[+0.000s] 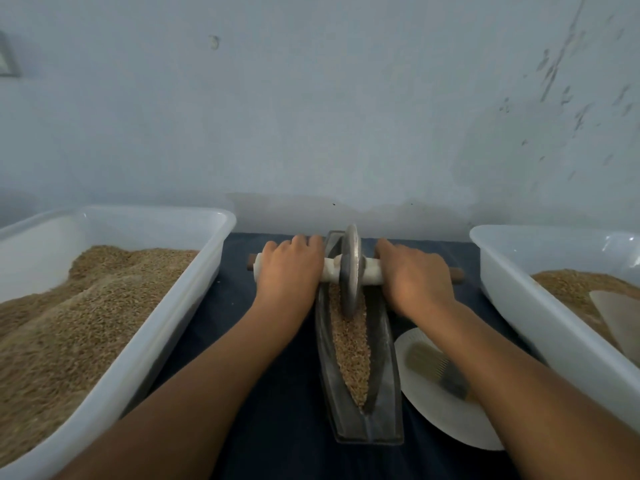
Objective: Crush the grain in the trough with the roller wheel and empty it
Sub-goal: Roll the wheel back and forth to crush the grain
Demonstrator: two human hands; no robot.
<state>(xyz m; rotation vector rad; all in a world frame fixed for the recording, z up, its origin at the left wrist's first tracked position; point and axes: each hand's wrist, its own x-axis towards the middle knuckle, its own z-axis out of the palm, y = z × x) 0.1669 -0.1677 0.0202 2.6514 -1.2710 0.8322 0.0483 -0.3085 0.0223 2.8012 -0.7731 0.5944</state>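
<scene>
Left hand: my left hand (290, 268) is wrapped over the left half of the axle, knuckles up, fingers curled round the far side.
Right hand: my right hand (414, 275) is clamped the same way on the right half, just beside the wheel.
Roller wheel: the grey metal roller wheel (349, 268) stands upright on its edge at the far end of the trough, up at 12 o'clock from me, its rim down in the grain.
Axle: the white axle (372, 270) runs straight across at 9-to-3 o'clock, and its brown wooden tips poke out past both my fists.
Trough: the dark, boat-shaped trough (384, 368) lies lengthwise from 6 to 12 o'clock on the counter, right between my forearms.
Grain: tan grain (349, 348) fills the groove in a long strip from the wheel back to the near tip.
Counter: the counter (284, 393) is covered in dark blue cloth.
Left tub: at 9 o'clock, a white plastic tub (194, 296) heaped with grain, well apart from the trough.
Right tub: at 3 o'clock, a second white tub (519, 306) holds grain and a pale scoop-like piece I can't make out.
Plate: at 4 o'clock, a white plate (436, 410) just beside the trough, partly under my right forearm.
Brush: a bristle brush (433, 365) lies on that plate.
</scene>
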